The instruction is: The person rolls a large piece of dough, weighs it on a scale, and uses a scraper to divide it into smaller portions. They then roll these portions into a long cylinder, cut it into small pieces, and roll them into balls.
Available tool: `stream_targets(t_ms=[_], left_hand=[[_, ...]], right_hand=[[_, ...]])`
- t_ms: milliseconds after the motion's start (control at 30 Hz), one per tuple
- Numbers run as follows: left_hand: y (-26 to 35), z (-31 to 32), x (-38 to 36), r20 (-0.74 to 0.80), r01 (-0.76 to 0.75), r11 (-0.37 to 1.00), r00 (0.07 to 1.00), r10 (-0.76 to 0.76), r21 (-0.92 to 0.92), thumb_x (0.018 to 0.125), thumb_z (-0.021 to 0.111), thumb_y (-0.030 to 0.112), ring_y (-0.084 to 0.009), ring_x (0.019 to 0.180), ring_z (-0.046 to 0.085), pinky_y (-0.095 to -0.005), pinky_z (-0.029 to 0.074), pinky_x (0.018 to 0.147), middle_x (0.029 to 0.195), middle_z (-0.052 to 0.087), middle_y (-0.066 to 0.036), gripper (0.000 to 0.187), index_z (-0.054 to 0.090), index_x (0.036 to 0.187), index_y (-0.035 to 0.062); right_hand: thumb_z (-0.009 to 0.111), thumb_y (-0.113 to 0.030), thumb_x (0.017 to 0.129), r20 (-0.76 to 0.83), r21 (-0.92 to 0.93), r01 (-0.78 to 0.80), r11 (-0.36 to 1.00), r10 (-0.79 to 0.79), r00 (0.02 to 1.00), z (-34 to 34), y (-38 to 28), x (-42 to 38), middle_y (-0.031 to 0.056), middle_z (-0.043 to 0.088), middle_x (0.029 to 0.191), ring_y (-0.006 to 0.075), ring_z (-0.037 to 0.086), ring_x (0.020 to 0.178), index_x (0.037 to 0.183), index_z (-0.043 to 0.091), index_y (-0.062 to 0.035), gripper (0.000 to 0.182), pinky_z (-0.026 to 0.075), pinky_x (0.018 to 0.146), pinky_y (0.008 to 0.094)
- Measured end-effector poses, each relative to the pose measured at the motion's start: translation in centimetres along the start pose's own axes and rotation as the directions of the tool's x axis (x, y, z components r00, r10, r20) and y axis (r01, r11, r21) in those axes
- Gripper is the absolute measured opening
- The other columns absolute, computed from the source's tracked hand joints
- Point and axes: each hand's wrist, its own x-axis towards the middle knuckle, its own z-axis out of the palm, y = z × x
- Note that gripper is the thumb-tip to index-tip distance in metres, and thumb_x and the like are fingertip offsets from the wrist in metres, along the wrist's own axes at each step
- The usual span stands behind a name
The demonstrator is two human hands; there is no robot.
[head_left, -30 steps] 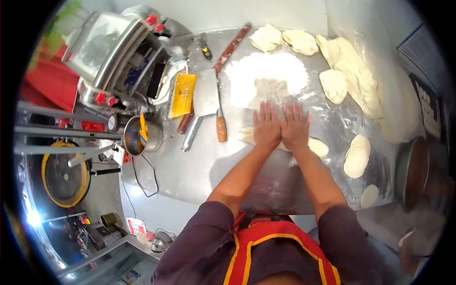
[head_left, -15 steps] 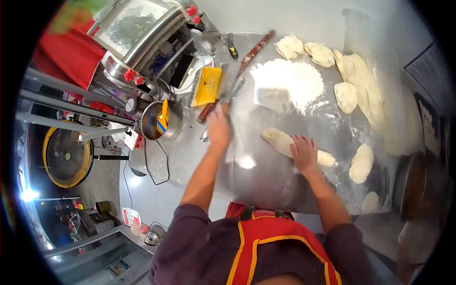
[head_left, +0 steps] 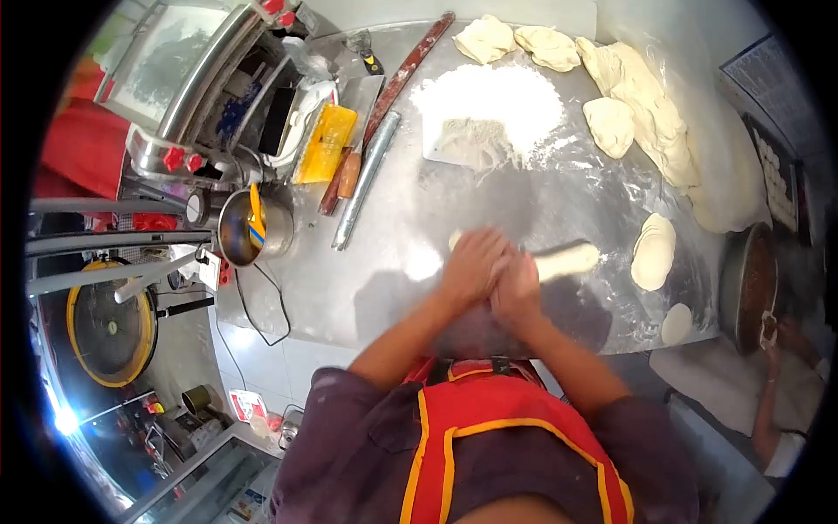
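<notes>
A pale dough roll point(head_left: 567, 260) lies on the metal table point(head_left: 384, 288), its middle covered by my hands. My left hand point(head_left: 476, 265) is over the roll's left part, fingers bent towards my right hand. Against it, my right hand point(head_left: 517, 288) is turned on edge and blurred. The two hands meet above the dough; whether they grip it is hidden. A scraper with a wooden handle point(head_left: 349, 175) lies to the left, beside a metal rod point(head_left: 367, 183) and a dark red rolling pin point(head_left: 410, 70).
White flour point(head_left: 515, 100) is heaped at the back. Dough lumps point(head_left: 484, 39) and a large dough mass point(head_left: 642, 105) lie at the back right. Flattened dough pieces point(head_left: 655, 251) lie rightward. A pot point(head_left: 279, 229) stands left. Another person's arm point(head_left: 768, 406) reaches in at far right.
My left hand has left the scraper's wooden handle and moved right to the dough roll. My right hand has shifted left along the roll to meet it. The view has shifted too.
</notes>
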Motion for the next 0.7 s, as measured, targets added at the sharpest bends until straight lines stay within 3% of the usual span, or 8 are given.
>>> stream_targets(t_ms=[33, 133, 267, 433, 533, 567, 633, 700], left_hand=[[0.7, 1.4, -3.0, -0.195, -0.004, 1.000, 0.981, 0.002, -0.011, 0.092, 0.052, 0.025, -0.0329, 0.129, 0.043, -0.0480, 0.031, 0.107, 0.135, 0.049, -0.018, 0.043, 0.052, 0.128, 0.0011], [1.3, 3.9, -6.9, -0.234, 0.135, 0.987, 0.966, -0.111, 0.087, 0.092, 0.051, 0.024, -0.0332, 0.131, 0.041, -0.0483, 0.030, 0.108, 0.138, 0.047, -0.018, 0.045, 0.050, 0.131, 0.0010], [-1.2, 3.1, 0.2, -0.158, 0.336, 0.933, 0.936, -0.315, 0.127, 0.093, 0.047, 0.025, -0.0346, 0.136, 0.034, -0.0521, 0.022, 0.111, 0.144, 0.040, -0.019, 0.052, 0.041, 0.138, 0.0011], [-3.5, 2.4, 8.5, -0.403, 0.540, 0.818, 0.805, -0.435, 0.196, 0.093, 0.045, 0.033, -0.0374, 0.140, 0.026, -0.0597, 0.011, 0.111, 0.148, 0.036, -0.019, 0.057, 0.037, 0.142, 0.0053], [-4.0, 2.2, 8.5, -0.437, 0.496, 0.833, 0.823, -0.362, 0.244, 0.093, 0.046, 0.032, -0.0367, 0.139, 0.029, -0.0571, 0.016, 0.112, 0.146, 0.038, -0.020, 0.054, 0.041, 0.140, 0.0058], [-3.6, 1.4, 7.3, -0.293, 0.410, 0.896, 0.890, -0.350, 0.173, 0.094, 0.046, 0.032, -0.0356, 0.139, 0.029, -0.0559, 0.017, 0.112, 0.145, 0.039, -0.019, 0.053, 0.041, 0.140, 0.0059], [-1.8, 0.1, 3.3, 0.005, 0.251, 0.968, 0.968, -0.251, -0.014, 0.094, 0.046, 0.031, -0.0334, 0.138, 0.031, -0.0535, 0.020, 0.112, 0.143, 0.041, -0.019, 0.051, 0.043, 0.138, 0.0060], [1.2, 0.9, -0.6, -0.137, 0.203, 0.979, 0.971, -0.197, 0.033, 0.094, 0.046, 0.026, -0.0319, 0.136, 0.035, -0.0501, 0.024, 0.111, 0.140, 0.044, -0.018, 0.048, 0.045, 0.136, 0.0026]], right_hand=[[0.052, -0.025, 0.087, -0.137, -0.216, 0.151, 0.965, -0.184, 0.973, 0.5, -0.4, -2.1, 0.0186, 0.047, 0.137, 0.0327, 0.043, 0.127, 0.129, 0.051, -0.0016, 0.048, 0.026, 0.107, 0.0548], [0.048, -0.023, 0.090, -0.080, -0.136, 0.174, 0.975, -0.186, 0.979, 0.6, -0.5, -3.0, 0.0172, 0.047, 0.138, 0.0332, 0.039, 0.131, 0.131, 0.050, -0.0035, 0.045, 0.023, 0.108, 0.0551], [0.045, -0.026, 0.093, -0.033, -0.222, 0.028, 0.975, -0.036, 0.999, 0.0, 0.8, 5.1, 0.0132, 0.042, 0.144, 0.0316, 0.034, 0.136, 0.134, 0.048, -0.0053, 0.046, 0.020, 0.110, 0.0561], [0.045, -0.036, 0.094, -0.254, -0.407, -0.122, 0.905, 0.016, 0.967, -1.0, 3.4, 13.7, 0.0146, 0.035, 0.149, 0.0324, 0.029, 0.139, 0.142, 0.038, -0.0073, 0.057, 0.017, 0.110, 0.0599], [0.048, -0.038, 0.092, -0.321, -0.365, -0.323, 0.874, 0.207, 0.924, -1.3, 2.5, 12.8, 0.0164, 0.033, 0.149, 0.0343, 0.028, 0.139, 0.143, 0.037, -0.0065, 0.062, 0.015, 0.109, 0.0631], [0.048, -0.038, 0.091, -0.328, -0.329, -0.407, 0.852, 0.302, 0.895, -1.8, 1.7, 11.9, 0.0170, 0.034, 0.149, 0.0351, 0.029, 0.138, 0.143, 0.037, -0.0058, 0.062, 0.015, 0.108, 0.0642], [0.045, -0.035, 0.093, 0.073, -0.297, -0.272, 0.915, 0.306, 0.949, -4.3, 0.2, 7.3, 0.0157, 0.035, 0.148, 0.0354, 0.030, 0.137, 0.143, 0.037, -0.0064, 0.057, 0.016, 0.110, 0.0611], [0.045, -0.032, 0.093, -0.007, -0.286, -0.077, 0.955, 0.078, 0.997, -2.6, 0.7, 1.3, 0.0166, 0.038, 0.145, 0.0362, 0.031, 0.136, 0.143, 0.037, -0.0063, 0.057, 0.016, 0.110, 0.0598]])
